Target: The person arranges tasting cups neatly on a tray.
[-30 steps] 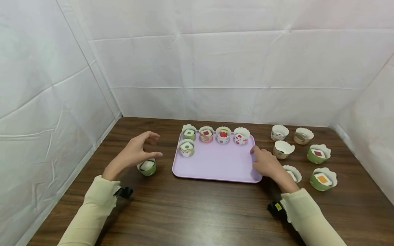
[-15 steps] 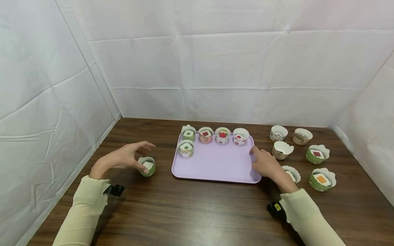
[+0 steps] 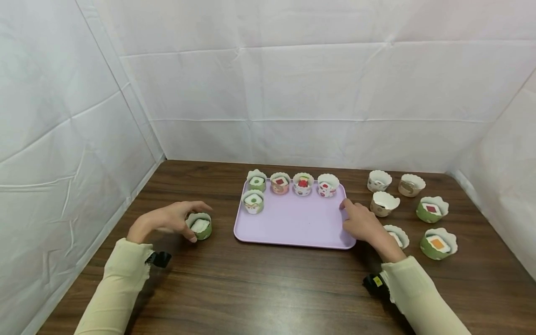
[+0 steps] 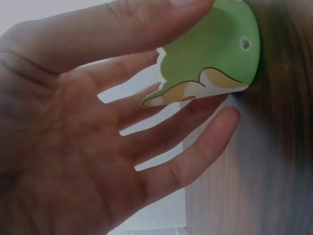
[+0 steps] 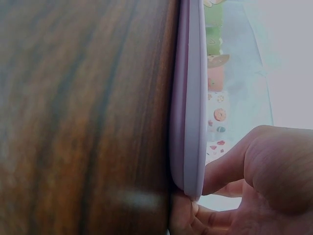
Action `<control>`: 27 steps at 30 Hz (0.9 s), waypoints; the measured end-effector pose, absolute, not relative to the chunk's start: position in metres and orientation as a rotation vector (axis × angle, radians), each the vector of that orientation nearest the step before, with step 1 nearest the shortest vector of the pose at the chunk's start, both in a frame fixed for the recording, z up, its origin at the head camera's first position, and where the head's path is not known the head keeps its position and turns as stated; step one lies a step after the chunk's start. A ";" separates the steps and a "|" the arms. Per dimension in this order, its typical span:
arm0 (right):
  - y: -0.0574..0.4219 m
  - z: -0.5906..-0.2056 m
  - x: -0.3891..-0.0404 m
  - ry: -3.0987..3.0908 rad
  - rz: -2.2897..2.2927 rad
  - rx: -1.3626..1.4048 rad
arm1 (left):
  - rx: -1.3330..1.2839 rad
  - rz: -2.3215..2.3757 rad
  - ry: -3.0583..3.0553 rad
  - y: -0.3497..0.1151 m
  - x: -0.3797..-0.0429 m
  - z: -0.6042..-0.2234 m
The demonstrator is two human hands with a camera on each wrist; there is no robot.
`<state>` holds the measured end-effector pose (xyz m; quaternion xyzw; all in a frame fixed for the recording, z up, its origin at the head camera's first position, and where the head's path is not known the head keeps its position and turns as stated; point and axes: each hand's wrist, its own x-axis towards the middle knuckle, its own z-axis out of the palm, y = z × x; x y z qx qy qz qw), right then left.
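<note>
In the head view, my left hand stands around a green paper cupcake cup with a white filling, upright left of the tray. The thumb is at its near side and the fingers reach past its far side. The left wrist view shows the hand's fingers fairly straight, with the green cup between them and the thumb; firm contact cannot be made out. My right hand pinches the right edge of the lilac tray. In the right wrist view, the thumb lies at the tray's rim and other fingers lie beneath.
Filled paper cups stand along the tray's back edge, among them a pink cup and a strawberry one. Another filled cup is at the tray's left. Several more cups, including a green one with an orange square, stand right of the tray.
My left hand has moved down and left, its thumb passing over the green cup to the cup's near side. The right hand stays at the tray's edge.
</note>
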<state>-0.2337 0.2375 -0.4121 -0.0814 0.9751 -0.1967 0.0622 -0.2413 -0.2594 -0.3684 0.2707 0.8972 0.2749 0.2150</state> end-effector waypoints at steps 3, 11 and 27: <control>0.238 -0.412 -0.234 2.949 -0.592 -0.251 | 0.759 0.735 2.501 -0.258 -0.242 -0.370; 0.238 -0.413 -0.235 2.940 -0.594 -0.252 | 0.747 0.701 2.514 -0.258 -0.242 -0.369; 0.238 -0.413 -0.235 2.950 -0.589 -0.249 | 0.813 0.681 2.590 -0.253 -0.243 -0.372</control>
